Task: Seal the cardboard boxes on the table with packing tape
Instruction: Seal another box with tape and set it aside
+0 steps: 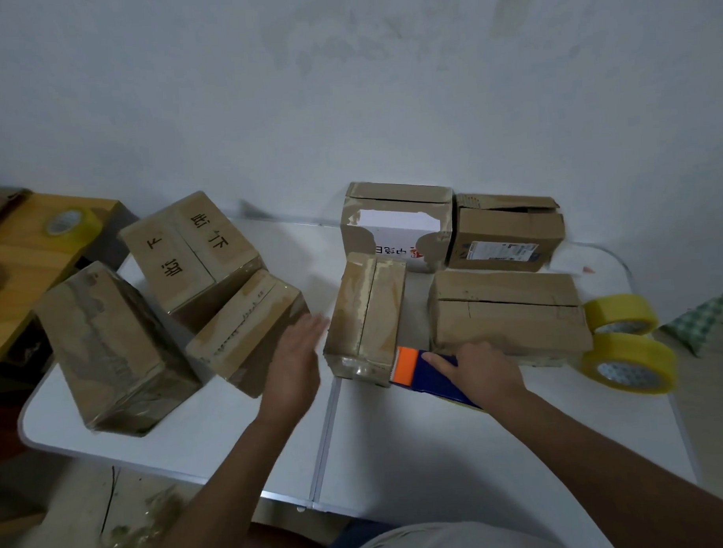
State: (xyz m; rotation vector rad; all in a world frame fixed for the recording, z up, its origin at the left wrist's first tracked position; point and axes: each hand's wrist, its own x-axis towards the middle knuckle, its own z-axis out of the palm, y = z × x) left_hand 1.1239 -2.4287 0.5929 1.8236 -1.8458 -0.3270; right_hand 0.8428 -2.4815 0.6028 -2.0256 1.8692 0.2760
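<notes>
Several cardboard boxes stand on a white folding table (398, 448). A small box (367, 314) with a taped centre seam sits in the middle. My right hand (484, 370) grips a blue tape dispenser (431, 374), and its orange end touches that box's near right corner. My left hand (293, 364) hovers flat with fingers apart just left of the small box, holding nothing. A wide box (506, 314) with a slit along its top lies behind my right hand.
Three taped boxes (116, 348) cluster at the left. Two more boxes (395, 227) stand at the back by the wall. Two yellow tape rolls (627, 361) lie at the table's right edge. Another roll (69, 224) rests on a wooden stand at the left.
</notes>
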